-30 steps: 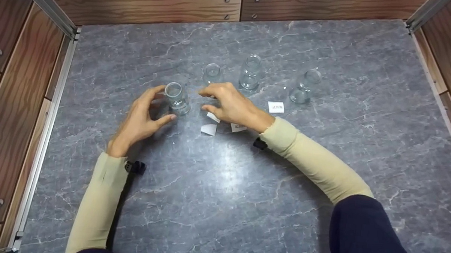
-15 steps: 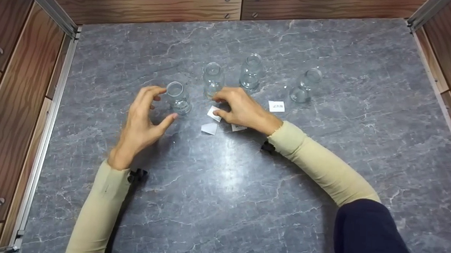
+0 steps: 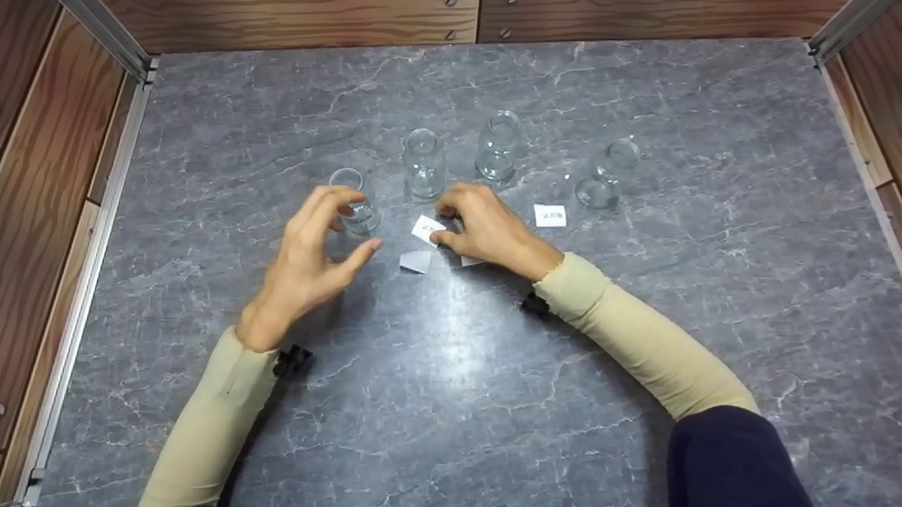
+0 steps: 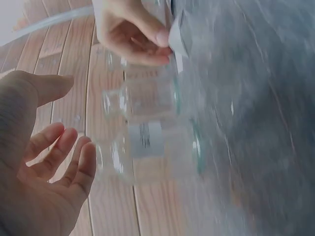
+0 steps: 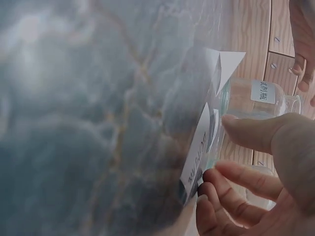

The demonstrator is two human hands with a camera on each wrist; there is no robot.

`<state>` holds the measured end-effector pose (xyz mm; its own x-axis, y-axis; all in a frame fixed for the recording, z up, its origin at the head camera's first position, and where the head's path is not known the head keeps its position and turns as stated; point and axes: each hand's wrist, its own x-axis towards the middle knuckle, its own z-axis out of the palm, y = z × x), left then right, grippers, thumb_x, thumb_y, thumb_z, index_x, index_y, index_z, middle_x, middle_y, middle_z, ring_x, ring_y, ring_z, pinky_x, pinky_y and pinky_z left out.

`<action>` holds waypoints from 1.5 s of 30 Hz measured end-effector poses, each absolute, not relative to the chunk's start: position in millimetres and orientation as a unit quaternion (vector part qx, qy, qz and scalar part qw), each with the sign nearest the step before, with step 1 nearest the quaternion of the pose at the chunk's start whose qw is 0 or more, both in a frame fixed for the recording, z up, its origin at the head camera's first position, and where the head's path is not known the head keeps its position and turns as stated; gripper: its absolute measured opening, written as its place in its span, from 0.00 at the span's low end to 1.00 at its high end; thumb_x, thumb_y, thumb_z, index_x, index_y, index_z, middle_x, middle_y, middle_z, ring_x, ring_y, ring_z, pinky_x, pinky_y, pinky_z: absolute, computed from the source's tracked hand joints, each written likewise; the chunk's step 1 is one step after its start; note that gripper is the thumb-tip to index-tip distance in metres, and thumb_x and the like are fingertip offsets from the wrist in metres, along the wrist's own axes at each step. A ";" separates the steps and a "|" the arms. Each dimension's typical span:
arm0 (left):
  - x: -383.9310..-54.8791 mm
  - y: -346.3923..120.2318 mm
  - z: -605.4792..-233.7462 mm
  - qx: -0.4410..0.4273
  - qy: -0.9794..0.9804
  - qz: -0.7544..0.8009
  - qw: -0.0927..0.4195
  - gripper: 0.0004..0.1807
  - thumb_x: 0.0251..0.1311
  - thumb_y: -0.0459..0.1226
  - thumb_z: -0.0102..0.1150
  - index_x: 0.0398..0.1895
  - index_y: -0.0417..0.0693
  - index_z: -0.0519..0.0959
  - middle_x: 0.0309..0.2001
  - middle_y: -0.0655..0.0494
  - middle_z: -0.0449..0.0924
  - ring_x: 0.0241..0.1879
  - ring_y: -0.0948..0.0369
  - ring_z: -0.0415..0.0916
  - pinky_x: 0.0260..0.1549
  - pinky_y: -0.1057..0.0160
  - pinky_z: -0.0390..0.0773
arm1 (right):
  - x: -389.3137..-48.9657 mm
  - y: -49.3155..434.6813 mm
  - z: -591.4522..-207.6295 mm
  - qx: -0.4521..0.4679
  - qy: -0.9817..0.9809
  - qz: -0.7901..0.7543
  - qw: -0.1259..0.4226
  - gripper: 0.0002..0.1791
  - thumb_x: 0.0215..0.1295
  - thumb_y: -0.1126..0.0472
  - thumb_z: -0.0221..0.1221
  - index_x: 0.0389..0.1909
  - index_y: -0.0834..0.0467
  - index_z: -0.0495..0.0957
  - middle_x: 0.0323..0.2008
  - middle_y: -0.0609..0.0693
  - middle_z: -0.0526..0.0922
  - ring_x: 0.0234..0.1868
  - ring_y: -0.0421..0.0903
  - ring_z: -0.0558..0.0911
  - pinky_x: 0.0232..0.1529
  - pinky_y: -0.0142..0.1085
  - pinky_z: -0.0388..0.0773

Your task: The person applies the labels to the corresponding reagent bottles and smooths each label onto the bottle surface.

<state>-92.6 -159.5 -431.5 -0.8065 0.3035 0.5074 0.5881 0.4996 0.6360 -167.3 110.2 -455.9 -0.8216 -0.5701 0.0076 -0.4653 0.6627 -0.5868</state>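
My left hand (image 3: 312, 260) is spread around the near side of the leftmost clear glass bottle (image 3: 366, 217), fingers and thumb apart. In the left wrist view, the fingertips reach the mouth of that bottle (image 4: 170, 160), which bears a white printed label (image 4: 146, 140). Bent over the loose paper labels is my right hand (image 3: 489, 228). Its thumb tip meets the edge of a white printed label (image 3: 425, 228), while a gap shows between thumb and forefinger in the right wrist view. A curled white label (image 3: 415, 262) lies just in front, and another printed label (image 5: 197, 152) is partly beneath the hand.
Two more glass bottles stand behind the hands, one in the middle (image 3: 424, 170) and one further back (image 3: 497, 154). Off to the right are another glass bottle (image 3: 603, 180) and a printed label (image 3: 550, 216). Wood-patterned walls (image 3: 294, 15) enclose the grey marbled table (image 3: 445, 418).
My right hand has drawn back rightward from beside the leftmost bottle to the loose labels. My left hand has shifted right and toward me, now overlapping that bottle in the head view.
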 end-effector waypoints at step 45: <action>-134.9 -77.6 -446.8 -0.121 -0.955 -0.244 -0.114 0.17 0.69 0.35 0.68 0.57 0.37 0.83 0.57 0.39 0.79 0.54 0.40 0.83 0.55 0.46 0.86 | -178.8 106.6 -449.1 -0.223 0.908 -0.304 0.182 0.11 0.63 0.63 0.75 0.46 0.58 0.90 0.42 0.56 0.91 0.44 0.52 0.86 0.52 0.45 0.85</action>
